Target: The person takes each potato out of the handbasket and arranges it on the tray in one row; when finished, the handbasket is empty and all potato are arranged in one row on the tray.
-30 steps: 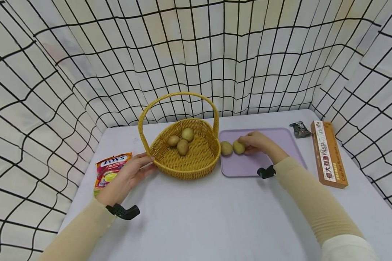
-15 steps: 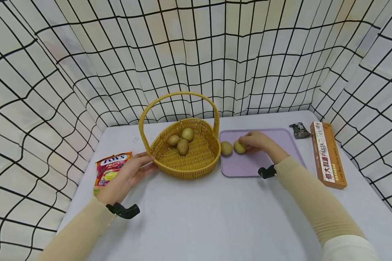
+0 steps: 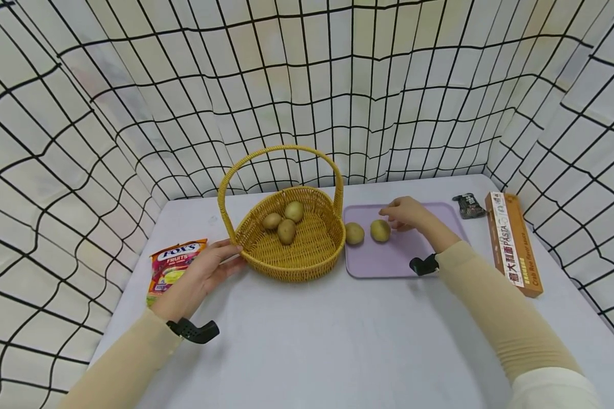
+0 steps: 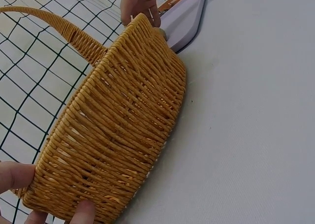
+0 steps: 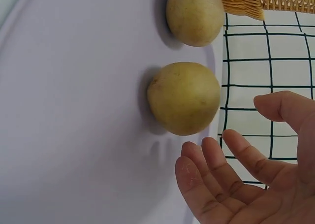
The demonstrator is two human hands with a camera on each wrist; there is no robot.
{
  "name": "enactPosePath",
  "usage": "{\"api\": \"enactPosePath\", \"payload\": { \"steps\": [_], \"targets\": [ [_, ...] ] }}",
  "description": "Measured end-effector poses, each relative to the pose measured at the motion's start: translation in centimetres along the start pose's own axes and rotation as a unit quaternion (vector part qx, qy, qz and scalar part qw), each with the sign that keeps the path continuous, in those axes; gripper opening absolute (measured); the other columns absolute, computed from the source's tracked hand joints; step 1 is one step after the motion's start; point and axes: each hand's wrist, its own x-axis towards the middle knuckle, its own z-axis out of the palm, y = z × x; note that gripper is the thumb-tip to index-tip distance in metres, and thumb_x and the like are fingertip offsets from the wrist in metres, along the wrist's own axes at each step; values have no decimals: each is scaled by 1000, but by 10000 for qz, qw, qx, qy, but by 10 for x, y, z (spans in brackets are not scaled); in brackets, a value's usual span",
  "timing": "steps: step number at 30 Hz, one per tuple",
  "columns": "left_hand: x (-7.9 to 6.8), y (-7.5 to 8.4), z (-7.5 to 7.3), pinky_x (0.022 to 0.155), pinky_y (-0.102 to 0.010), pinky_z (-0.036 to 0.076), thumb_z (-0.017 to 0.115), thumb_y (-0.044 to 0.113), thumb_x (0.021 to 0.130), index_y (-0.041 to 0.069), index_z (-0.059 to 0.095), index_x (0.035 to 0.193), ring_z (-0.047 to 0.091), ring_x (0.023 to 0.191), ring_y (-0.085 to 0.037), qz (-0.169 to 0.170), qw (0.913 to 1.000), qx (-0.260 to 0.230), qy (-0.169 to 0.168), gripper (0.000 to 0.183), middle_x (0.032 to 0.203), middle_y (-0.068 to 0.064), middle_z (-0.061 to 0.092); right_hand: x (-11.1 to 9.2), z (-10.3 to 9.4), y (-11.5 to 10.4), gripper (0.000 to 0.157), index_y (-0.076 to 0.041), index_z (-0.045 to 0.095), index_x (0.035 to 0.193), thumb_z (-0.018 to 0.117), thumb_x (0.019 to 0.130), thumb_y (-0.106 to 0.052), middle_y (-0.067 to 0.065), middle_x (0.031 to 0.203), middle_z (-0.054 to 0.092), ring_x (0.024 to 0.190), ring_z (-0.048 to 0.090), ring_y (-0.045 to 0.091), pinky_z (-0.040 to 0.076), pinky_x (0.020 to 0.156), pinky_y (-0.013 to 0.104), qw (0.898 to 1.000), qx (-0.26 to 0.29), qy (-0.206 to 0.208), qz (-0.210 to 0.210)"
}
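Head view: the left hand [image 3: 207, 270] holds the edge of the yellow basket [image 3: 291, 270] between thumb and fingers. Three potatoes [image 3: 286, 232] sit inside. Beside it, two more potatoes [image 3: 380, 231] rest on the purple tray [image 3: 378, 264]. The right hand [image 3: 409, 215], loosely spread, holds nothing near one.

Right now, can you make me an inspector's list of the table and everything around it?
Surface: white tabletop
Job things: two potatoes on the purple tray, three more in the wicker basket
Clutter: FOX'S bag on the left; small dark packet and pasta box on the right
Hands: left hand touches the basket; right hand near one tray potato, apart from it
Cables: nothing seen
Surroundings: black netting against pale cloth
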Motion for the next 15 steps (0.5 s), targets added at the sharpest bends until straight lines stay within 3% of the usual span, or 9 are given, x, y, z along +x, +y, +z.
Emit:
{"api": "enactPosePath", "payload": {
  "steps": [5, 15],
  "targets": [
    [0, -1, 0, 125, -41, 32, 53, 5, 106, 9, 10, 166, 30, 153, -33, 21, 10000, 4, -38, 74, 168, -14, 19, -2, -6, -6, 56, 5, 53, 142, 59, 101, -33, 27, 133, 62, 89, 64, 17, 62, 85, 31, 9999, -9, 142, -84],
    [-1, -1, 0, 125, -41, 33, 55, 6, 106, 10, 10, 166, 30, 153, -33, 16, 10000, 14, 6, 75, 169, -14, 20, -13, -9, -35, 56, 2, 54, 142, 59, 102, -36, 25, 132, 64, 91, 70, 22, 63, 87, 34, 9990, -263, -4, -353]
  ]
}}
